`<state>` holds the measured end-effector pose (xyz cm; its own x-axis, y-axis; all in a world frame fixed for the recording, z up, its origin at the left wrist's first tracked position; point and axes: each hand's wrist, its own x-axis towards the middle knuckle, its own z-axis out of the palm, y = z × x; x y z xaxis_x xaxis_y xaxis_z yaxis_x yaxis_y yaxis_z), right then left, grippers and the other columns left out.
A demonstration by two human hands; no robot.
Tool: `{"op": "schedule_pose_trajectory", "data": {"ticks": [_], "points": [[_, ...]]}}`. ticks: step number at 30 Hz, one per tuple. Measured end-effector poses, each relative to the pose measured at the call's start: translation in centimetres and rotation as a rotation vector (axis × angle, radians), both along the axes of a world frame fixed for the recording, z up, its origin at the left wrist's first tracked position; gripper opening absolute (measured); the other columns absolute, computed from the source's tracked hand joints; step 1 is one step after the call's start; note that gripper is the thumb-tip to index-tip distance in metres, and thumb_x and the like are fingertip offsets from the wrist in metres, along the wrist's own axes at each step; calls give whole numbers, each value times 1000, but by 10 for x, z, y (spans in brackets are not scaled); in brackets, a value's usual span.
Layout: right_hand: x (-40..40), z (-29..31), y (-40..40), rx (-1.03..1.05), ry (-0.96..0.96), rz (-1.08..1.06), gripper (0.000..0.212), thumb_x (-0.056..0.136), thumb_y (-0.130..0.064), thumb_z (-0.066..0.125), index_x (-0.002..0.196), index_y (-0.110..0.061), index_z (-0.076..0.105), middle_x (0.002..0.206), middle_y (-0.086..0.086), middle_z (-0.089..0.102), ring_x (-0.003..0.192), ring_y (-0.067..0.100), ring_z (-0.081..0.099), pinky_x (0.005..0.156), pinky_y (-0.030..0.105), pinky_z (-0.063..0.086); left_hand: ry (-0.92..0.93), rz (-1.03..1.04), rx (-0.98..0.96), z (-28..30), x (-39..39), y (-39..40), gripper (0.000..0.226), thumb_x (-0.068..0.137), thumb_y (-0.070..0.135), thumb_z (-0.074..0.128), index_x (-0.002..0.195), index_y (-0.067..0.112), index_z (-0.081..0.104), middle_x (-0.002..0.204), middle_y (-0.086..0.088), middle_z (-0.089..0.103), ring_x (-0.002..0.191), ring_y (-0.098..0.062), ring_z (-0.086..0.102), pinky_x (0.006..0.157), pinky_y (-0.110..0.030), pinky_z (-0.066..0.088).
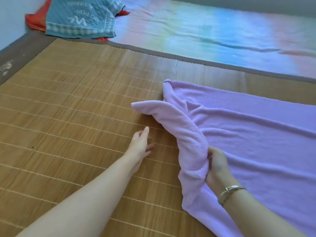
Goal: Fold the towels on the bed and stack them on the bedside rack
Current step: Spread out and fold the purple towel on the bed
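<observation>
A large lilac towel (253, 134) lies spread on the bamboo mat (68, 103) at the right, its left edge bunched into a raised ridge. My right hand (216, 164), with a silver bracelet on the wrist, grips that bunched edge near the front. My left hand (141, 145) hovers over the mat just left of the towel, fingers straight and holding nothing. A corner of the towel sticks out to the left above that hand. A teal towel (80, 17) with white lettering lies crumpled at the far left, over a red cloth (35, 20).
The mat has a brown fabric border (25, 48). Beyond it stretches a pastel rainbow sheet (205, 31). A pale wall (10, 14) closes the far left corner. No rack is in view.
</observation>
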<state>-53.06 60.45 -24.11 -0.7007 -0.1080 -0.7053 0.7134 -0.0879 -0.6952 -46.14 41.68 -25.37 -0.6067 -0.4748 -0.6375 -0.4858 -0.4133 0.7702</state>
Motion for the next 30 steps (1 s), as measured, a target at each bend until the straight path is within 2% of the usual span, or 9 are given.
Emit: {"op": "schedule_pose_trajectory", "data": {"ticks": [4,7,10,14,17,19,21,25,30], "points": [[-8,-13,50,434,146,146,20,79,2,40,74,-12,52,70,4,47,66,19,40,53,27,30,101,-102,21,5,-36,40,50,96,40,50,141,25,33,130,8,50,111,-22,58,96,-42,44],[-15,-17,91,760,282,356,22,83,3,42,99,-11,42,76,3,48,64,20,43,54,32,32,163,-225,-25,-2,-54,69,55,94,30,56,143,31,30,134,10,49,116,-18,55,91,-38,44],[-18,-19,110,935,470,501,26,81,6,41,99,-12,35,90,8,50,70,29,44,58,37,29,185,-197,-165,-10,-65,85,68,90,24,62,145,27,23,137,9,43,119,-10,46,95,-30,39],[-19,-25,117,1091,543,783,27,79,3,39,92,-20,34,104,10,43,89,36,51,68,39,39,123,58,-316,-16,-77,80,88,79,24,72,145,23,13,147,-3,30,129,-18,40,103,-31,37],[-20,-19,113,1198,606,915,23,76,-1,42,86,-22,42,100,7,42,101,34,47,69,33,32,131,30,-340,-14,-83,57,70,83,24,71,140,20,31,137,0,42,122,-16,45,101,-30,39],[-24,-15,105,1215,669,927,18,74,-4,44,76,-21,50,94,3,43,100,31,44,70,32,32,168,-78,-364,-6,-86,41,31,86,18,68,114,14,54,110,1,57,103,-14,53,82,-19,44],[-31,-13,94,1188,707,930,17,74,-6,46,68,-18,56,92,3,48,97,30,46,70,32,34,187,-139,-406,1,-87,27,10,87,10,66,93,10,58,87,4,58,88,-13,52,68,-15,40],[-41,-1,63,777,802,625,17,81,-4,48,70,-12,58,86,2,57,84,22,51,67,29,33,295,-327,-415,20,-74,13,14,86,5,62,79,12,52,88,18,63,85,-6,53,71,-14,38],[-53,34,-7,468,928,456,16,88,-7,48,88,-17,60,92,-8,64,89,9,56,77,18,40,347,-595,-415,28,-36,11,16,83,-3,60,75,9,53,75,7,58,80,-8,60,73,-14,45]]}}
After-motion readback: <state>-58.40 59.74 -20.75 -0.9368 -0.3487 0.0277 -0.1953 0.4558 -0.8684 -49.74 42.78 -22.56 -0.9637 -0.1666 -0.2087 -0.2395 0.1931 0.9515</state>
